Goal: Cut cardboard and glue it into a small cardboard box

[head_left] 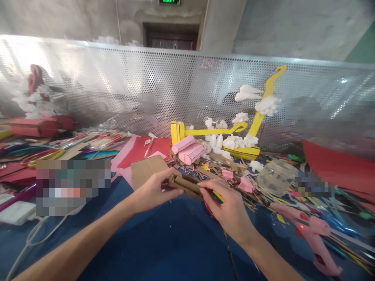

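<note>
Folded brown cardboard piece [191, 188], one: held above the blue table [164, 242], left of the pink glue gun [313, 237]. Left hand [155, 190]: thumb and fingers gripping the piece's left end. Right hand [230, 206]: thumb and fingertips pinched at its right end. Pink boxes [191, 153], two: beyond the glue gun, to its left. Flat cardboard sheet [143, 171]: farther left of the gun.

At the far side of the scene, above the doorway [172, 38] in the wall [129, 17], you can read "EXIT" in green letters on a sign [169, 2] with its top cut off. On the far perforated panel [117, 78], you see faint reddish marks [211, 63], too blurred to read.
</note>
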The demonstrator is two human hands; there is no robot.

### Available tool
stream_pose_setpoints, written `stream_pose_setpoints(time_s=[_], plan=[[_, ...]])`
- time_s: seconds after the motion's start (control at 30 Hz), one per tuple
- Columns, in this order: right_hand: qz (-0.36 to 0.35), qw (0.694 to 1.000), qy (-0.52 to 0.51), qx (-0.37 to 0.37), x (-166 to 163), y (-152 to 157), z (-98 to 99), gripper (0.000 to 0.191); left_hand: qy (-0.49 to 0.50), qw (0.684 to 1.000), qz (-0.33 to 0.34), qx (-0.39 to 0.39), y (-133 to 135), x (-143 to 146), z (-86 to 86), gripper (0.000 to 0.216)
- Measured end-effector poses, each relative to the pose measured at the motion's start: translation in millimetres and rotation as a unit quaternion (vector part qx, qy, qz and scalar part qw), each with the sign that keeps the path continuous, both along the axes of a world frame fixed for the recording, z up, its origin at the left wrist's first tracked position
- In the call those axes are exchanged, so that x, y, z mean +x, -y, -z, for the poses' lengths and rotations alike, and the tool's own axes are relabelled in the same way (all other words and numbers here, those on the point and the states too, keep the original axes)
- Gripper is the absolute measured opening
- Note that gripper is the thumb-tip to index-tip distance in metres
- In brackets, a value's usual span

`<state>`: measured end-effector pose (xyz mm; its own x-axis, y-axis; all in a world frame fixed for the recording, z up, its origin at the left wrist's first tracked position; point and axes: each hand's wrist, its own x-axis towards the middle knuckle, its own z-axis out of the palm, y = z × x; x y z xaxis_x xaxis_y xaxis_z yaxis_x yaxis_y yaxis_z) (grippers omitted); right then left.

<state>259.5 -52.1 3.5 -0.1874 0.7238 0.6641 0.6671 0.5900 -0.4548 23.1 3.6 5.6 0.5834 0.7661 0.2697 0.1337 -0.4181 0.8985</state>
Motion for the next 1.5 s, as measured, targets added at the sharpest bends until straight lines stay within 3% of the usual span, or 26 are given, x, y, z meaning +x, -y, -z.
stream_pose_setpoints(time_s=[0.37,0.67,0.83,1.17,1.33,1.43,1.5], plan=[[-0.007,0.993,-0.070,-0.095,0.3,1.1,-0.1,0.019,0.020,0.998,0.002,-0.062,0.4,2.1,1.2,0.033],[-0.008,0.989,-0.110,-0.097,-1.7,3.3,2.0,0.020,0.032,0.995,0.035,-0.091,-2.0,0.9,1.4,0.032],[-0.021,0.984,-0.110,-0.138,-1.6,2.1,0.9,0.021,0.038,0.993,0.029,-0.106,-1.7,1.0,-1.9,0.031],[-0.028,0.982,-0.115,-0.149,-2.2,1.7,1.0,0.024,0.015,0.994,0.026,-0.108,-1.6,0.6,-3.0,0.023],[-0.046,0.986,-0.079,-0.139,-2.2,1.9,0.7,0.017,0.013,0.997,0.036,-0.073,-2.6,0.7,-3.3,0.020],[-0.050,0.988,-0.061,-0.129,-3.0,1.5,0.7,0.013,0.013,0.997,0.042,-0.062,-2.8,-0.6,-1.6,0.026],[-0.046,0.989,-0.063,-0.129,-2.6,0.7,0.8,0.012,0.036,0.993,0.047,-0.102,-2.5,-2.0,-1.7,0.042]])
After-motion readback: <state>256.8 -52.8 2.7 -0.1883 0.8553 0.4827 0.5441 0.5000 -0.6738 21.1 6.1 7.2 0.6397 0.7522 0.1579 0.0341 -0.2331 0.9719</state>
